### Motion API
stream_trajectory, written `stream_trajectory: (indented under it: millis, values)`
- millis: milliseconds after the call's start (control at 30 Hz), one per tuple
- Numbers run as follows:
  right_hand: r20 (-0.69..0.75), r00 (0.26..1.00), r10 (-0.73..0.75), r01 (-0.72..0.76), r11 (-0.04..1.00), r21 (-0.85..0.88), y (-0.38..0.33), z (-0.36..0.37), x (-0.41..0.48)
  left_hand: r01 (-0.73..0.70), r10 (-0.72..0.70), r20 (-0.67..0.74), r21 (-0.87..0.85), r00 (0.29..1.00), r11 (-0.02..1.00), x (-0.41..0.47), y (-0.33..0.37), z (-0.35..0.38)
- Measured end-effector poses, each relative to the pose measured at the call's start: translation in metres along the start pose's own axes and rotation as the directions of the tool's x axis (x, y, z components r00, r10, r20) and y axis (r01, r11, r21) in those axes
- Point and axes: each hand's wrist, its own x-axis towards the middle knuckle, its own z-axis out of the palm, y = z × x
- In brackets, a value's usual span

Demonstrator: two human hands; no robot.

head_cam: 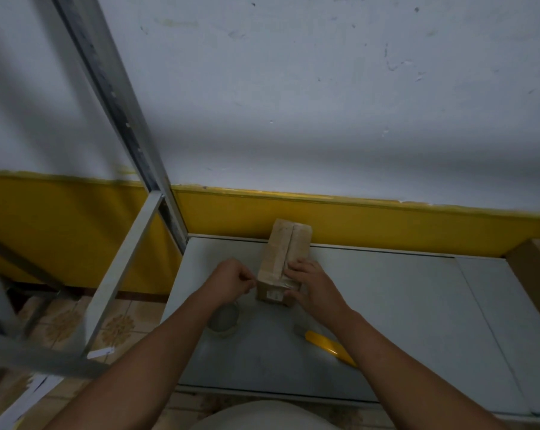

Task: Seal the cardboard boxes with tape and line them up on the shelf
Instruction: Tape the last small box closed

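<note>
A grey metal shelf frame (119,97) stands at the far left, its upright slanting up the white wall and a crossbar running down over the patterned floor tiles (119,327). The frame's corner post meets the back left corner of a grey tabletop (402,321), and the tabletop's left edge drops straight to the floor.

The left hand (229,282) hovers just beside the near left corner of the cardboard box (285,243). Its fingers are curled in, thumb and forefinger pinched together on what looks like a thin strip of tape (252,279), though the view is too dim to be sure. Under that wrist a tape roll (223,322) lies flat on the tabletop.

The cardboard box is long and narrow, lying left of centre. Its far end almost reaches the back edge below the wall's yellow band (386,225), and a seam runs along its top.

The right hand (312,287) rests on the near right part of the box, its fingers (295,266) laid fairly straight over the top beside the seam and pressing down.

Nearer the front edge, partly under the right forearm, lies a yellow knife (327,344).

Further right the tabletop is a wide bare stretch, crossed by one panel joint. A piece of brown cardboard (532,274) shows at the right border.
</note>
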Motion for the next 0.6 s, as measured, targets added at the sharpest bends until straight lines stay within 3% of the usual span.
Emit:
stream_trajectory:
  millis: [200, 433, 600]
  values:
    - [-0.014, 1.000, 0.019, -0.019, 1.000, 0.019, 0.000, 0.003, 0.000, 0.145, -0.143, 0.024, -0.225, 0.989, 0.964, -0.001, 0.005, 0.011]
    - [-0.022, 0.999, 0.028, -0.028, 1.000, 0.015, 0.001, 0.006, 0.000, 0.095, -0.101, -0.038, -0.138, 0.994, 0.986, 0.002, 0.003, 0.024]
    - [-0.045, 0.999, 0.017, -0.018, 1.000, -0.006, 0.004, 0.011, -0.001, 0.210, -0.241, -0.041, -0.362, 0.970, 0.908, 0.003, 0.006, 0.025]
